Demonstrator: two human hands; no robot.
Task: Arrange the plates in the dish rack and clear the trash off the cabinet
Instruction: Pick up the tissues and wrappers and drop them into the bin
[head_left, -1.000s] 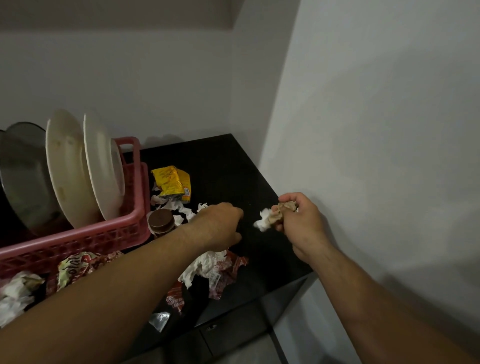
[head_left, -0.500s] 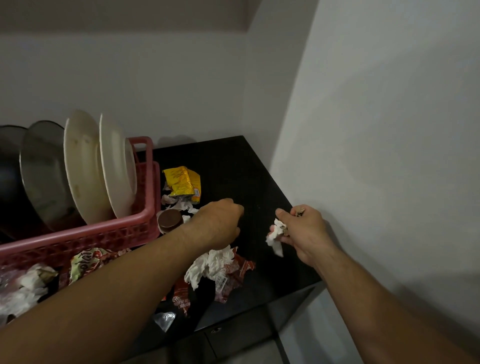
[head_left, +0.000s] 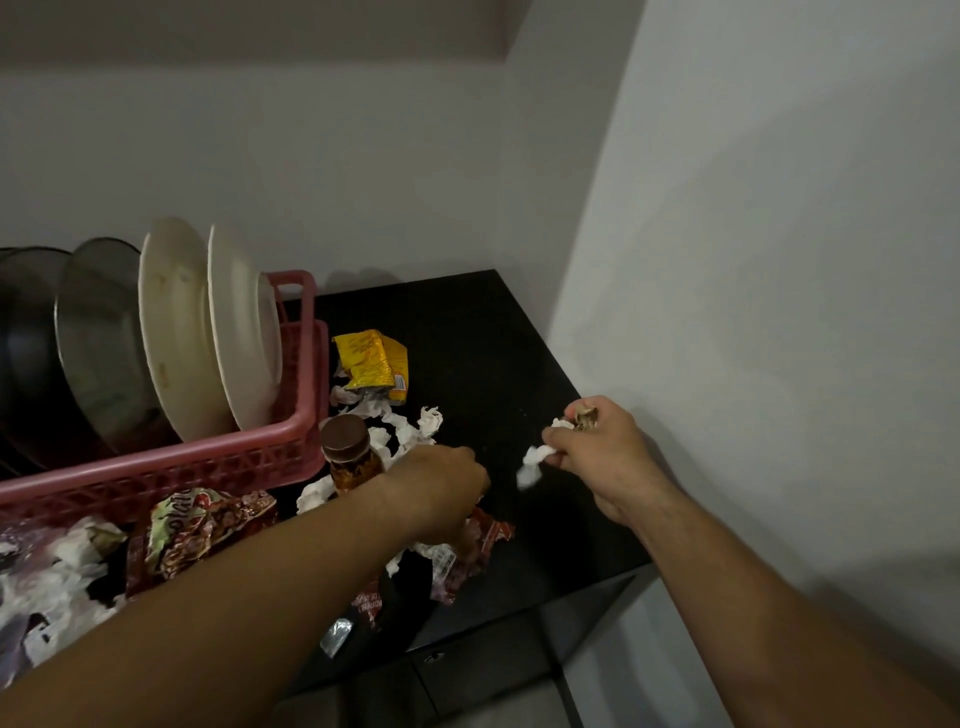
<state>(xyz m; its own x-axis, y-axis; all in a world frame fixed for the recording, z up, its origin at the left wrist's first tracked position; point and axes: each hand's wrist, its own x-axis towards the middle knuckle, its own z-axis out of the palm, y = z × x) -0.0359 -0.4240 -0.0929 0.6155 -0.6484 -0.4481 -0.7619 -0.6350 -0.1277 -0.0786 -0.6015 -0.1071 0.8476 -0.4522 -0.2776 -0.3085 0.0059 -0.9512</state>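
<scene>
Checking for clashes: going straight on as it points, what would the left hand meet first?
Probably the tissue held by the right hand; only bare cabinet lies between, though depth is unclear.

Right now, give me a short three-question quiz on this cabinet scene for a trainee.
1. Fill in: ___ white plates stand upright in the pink dish rack.
2. True or false: the right hand holds crumpled tissue.
3. The yellow wrapper lies: A) in the rack; B) on the cabinet, beside the rack; C) in the right hand.
Key: 1 two; 2 true; 3 B.
</scene>
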